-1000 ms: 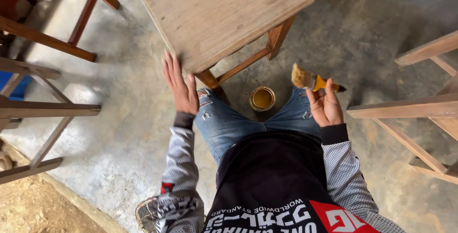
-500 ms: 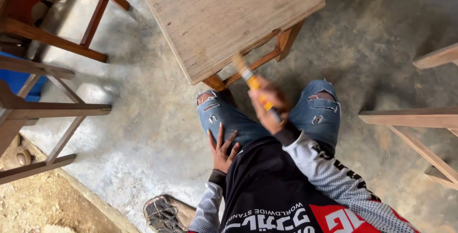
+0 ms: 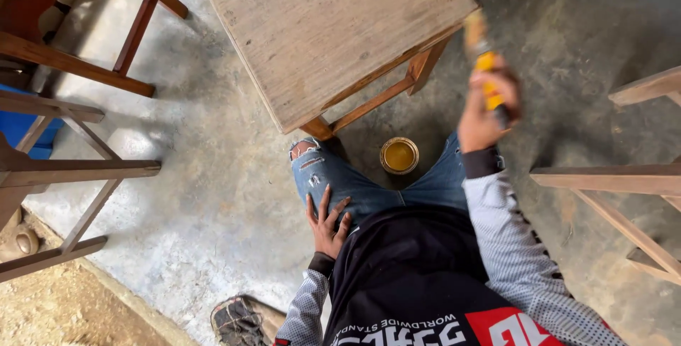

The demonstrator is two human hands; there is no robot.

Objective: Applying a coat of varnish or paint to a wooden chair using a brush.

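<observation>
bare wood stool (image 3: 333, 30) sits upper centre of the frame, its near leg already darker than the top. we grip a yellow-handled brush (image 3: 484, 69) in our right hand (image 3: 486, 115), fingers wrapped tight around the handle, bristles up by the stool's right edge, blurred. our left hand (image 3: 328, 222) lies flat on the jeans thigh, fingers spread, likely bracing us while we crouch. small round tin (image 3: 399, 155) sits on the concrete floor (image 3: 213, 176) between our knees, holding amber liquid, within easy reach for dipping.
</observation>
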